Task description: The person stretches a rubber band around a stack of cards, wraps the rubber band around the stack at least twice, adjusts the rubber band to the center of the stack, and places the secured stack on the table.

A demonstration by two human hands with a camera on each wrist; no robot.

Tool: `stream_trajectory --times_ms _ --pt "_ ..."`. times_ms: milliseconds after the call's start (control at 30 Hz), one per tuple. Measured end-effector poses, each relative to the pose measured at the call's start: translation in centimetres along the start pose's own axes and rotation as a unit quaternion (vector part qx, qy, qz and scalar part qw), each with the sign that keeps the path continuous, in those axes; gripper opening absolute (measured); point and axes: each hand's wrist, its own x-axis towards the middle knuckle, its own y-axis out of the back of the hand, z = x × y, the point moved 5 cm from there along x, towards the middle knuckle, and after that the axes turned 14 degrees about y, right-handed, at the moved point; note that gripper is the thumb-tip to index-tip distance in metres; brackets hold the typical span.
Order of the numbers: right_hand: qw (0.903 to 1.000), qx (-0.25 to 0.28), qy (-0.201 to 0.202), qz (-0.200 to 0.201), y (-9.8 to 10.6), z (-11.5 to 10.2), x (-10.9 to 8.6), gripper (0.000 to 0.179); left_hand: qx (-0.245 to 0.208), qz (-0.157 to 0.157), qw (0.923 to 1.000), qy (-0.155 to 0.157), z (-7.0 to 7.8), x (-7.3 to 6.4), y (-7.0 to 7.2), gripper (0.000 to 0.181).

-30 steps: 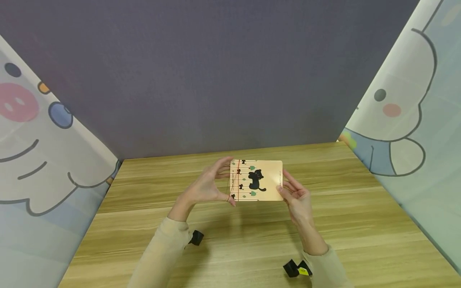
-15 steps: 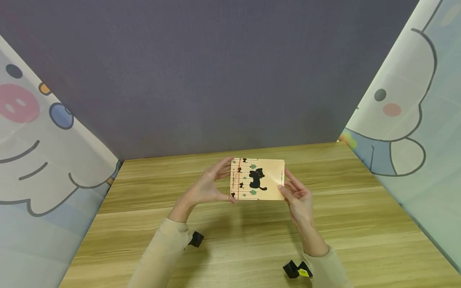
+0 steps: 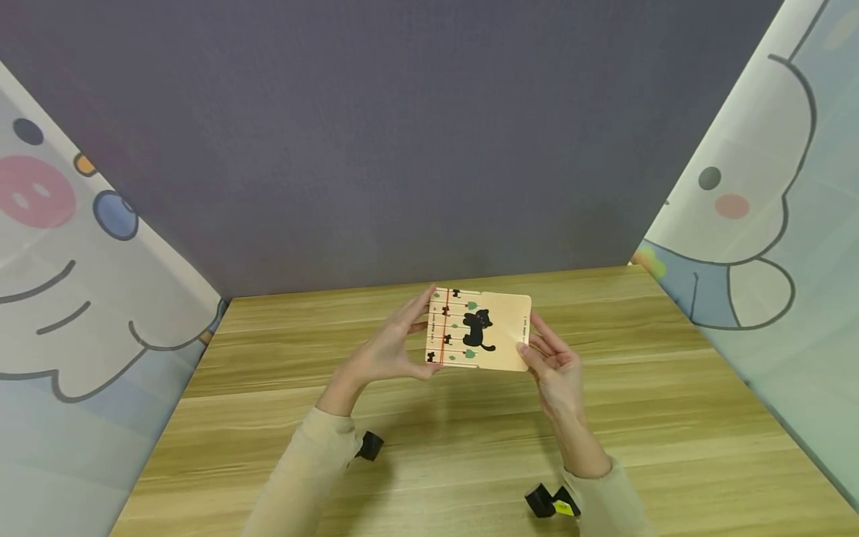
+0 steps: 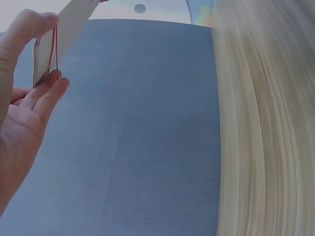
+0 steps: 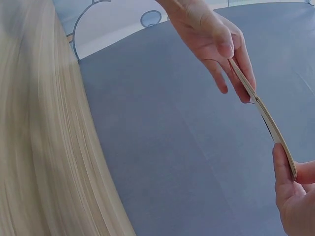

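A thin cream notebook [image 3: 508, 328] with a black cat on its cover is held up over the table. A red elastic band [image 3: 446, 328] runs across its left end. At that end my left hand [image 3: 384, 352] grips it, thumb at the lower edge and fingers at the upper edge. My right hand [image 3: 558, 377] pinches the right edge, thumb on the front and fingers behind. In the left wrist view, two red strands of the band [image 4: 52, 54] show beside the fingertips. The right wrist view shows the notebook [image 5: 269, 117] edge-on between both hands, its back hidden.
The wood-grain table [image 3: 268, 365] lies below, with a grey panel [image 3: 429, 149] behind it. Cartoon-printed sheets stand at left and right. Black blocks sit by the left forearm [image 3: 370, 446] and by the right sleeve [image 3: 540, 500].
The notebook has tilted slightly, its left end rising. The red band, with strands slanting towards the left thumb earlier, now lies straighter across the cover. The right hand keeps its grip.
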Motion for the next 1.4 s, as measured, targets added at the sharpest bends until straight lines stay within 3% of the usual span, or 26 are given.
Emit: stream_trajectory --times_ms 167,367,467,600,700,833,933,1067,1133,1300,1400 --pt "0.9999 -0.009 -0.005 -0.002 0.0 0.0 0.1 0.052 0.035 0.034 0.9987 -0.014 -0.1 -0.1 0.1 0.112" --pt "0.9993 -0.032 -0.021 0.003 0.2 0.2 0.2 0.054 -0.005 0.058 0.9980 -0.027 -0.1 -0.3 0.0 0.109" --pt "0.9985 -0.044 -0.033 0.004 0.2 0.1 0.3 0.054 -0.015 0.066 0.9972 -0.033 1.0 -0.7 0.2 0.105" --pt "0.9965 -0.069 -0.047 0.001 0.1 0.3 0.5 0.054 -0.011 0.081 0.9965 -0.019 2.5 -1.3 0.6 0.095" --pt "0.9956 -0.084 -0.042 -0.009 0.2 0.6 0.7 0.054 -0.019 0.099 0.9949 -0.006 2.6 -1.6 0.6 0.089" --pt "0.9958 -0.083 -0.008 -0.038 0.3 0.9 1.2 0.055 -0.059 0.145 0.9876 0.009 2.2 -1.8 0.4 0.080" --pt "0.9967 -0.055 0.013 -0.059 0.7 1.6 1.6 0.055 -0.099 0.190 0.9764 0.030 1.5 -2.1 0.0 0.071" --pt "0.9972 -0.057 -0.001 -0.049 0.5 1.8 1.9 0.053 -0.155 0.237 0.9567 0.070 0.3 -2.3 -0.9 0.056" --pt "0.9959 -0.081 -0.023 -0.034 0.1 1.4 1.9 0.052 -0.186 0.258 0.9438 0.091 -0.7 -2.3 -1.5 0.049" --pt "0.9971 -0.059 -0.043 -0.021 -0.4 1.3 2.3 0.051 -0.275 0.295 0.9041 0.141 -3.0 -2.4 -3.2 0.036" --pt "0.9977 -0.050 -0.040 -0.023 -0.6 1.2 2.4 0.051 -0.325 0.303 0.8864 0.130 -3.5 -2.5 -4.1 0.029"
